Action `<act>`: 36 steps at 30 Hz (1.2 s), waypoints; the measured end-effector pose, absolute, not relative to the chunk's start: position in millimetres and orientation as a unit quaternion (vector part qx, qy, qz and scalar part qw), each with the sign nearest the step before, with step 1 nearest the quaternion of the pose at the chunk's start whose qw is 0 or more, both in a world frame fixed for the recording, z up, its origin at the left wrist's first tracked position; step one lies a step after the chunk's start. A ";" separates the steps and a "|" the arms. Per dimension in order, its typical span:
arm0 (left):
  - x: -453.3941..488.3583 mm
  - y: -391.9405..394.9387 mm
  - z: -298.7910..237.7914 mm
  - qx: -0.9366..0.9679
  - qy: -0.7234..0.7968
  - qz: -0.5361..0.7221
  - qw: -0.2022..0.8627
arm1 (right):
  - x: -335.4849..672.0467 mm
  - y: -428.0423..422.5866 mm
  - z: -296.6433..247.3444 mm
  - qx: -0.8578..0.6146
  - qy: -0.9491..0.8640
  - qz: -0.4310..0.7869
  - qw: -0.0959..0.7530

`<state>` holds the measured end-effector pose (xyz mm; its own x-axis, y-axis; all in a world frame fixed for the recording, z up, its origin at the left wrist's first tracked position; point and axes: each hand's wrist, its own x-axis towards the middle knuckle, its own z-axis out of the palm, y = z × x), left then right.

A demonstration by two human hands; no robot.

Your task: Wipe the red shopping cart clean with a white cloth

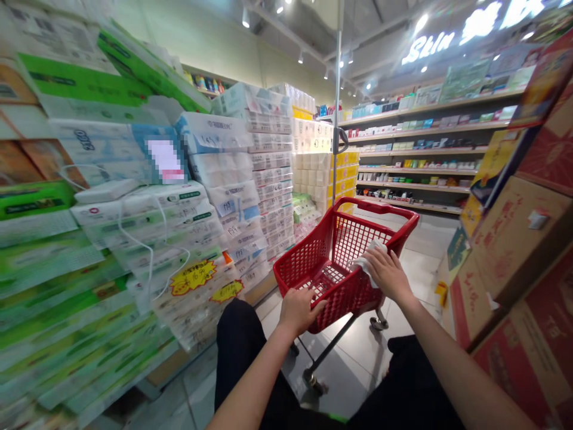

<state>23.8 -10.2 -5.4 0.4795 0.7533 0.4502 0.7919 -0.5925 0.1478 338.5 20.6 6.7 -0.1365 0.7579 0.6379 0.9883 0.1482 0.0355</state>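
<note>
A small red plastic shopping cart point(385, 216) on wheels stands in the aisle just in front of me. My left hand point(299, 309) is closed round the near left corner of its basket rim. A white cloth point(367, 260) lies pressed against the near rim under my right hand point(387, 273), whose fingers are laid over it. The basket looks empty inside. A metal pole with a grey handle point(336, 119) rises behind the cart.
Stacked packs of tissue and toilet paper point(147, 227) with yellow price tags fill the left side. Brown and red cardboard boxes point(519, 251) are piled on the right. Shelves of small products point(416, 161) line the back wall. Grey floor tiles point(421, 263) run down the aisle.
</note>
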 end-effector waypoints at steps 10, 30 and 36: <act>15.7 0.3 -7.2 -0.854 -0.448 -0.261 0.042 | 215.7 -24.0 -21.4 -0.565 -0.730 -0.213 0.321; -1.1 7.0 -7.0 -0.844 -0.459 -0.278 0.012 | 295.2 -5.4 -6.4 -0.627 -0.679 -0.243 0.295; 1.5 4.9 -6.2 -0.845 -0.459 -0.275 0.008 | 198.4 -36.3 -23.0 -0.533 -0.763 -0.197 0.309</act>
<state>1.5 4.9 -6.2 0.4270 0.7712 0.4721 0.7796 -0.5785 0.2399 198.4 -36.3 -23.0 -0.2417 0.6904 0.6819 0.9345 0.3549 -0.0280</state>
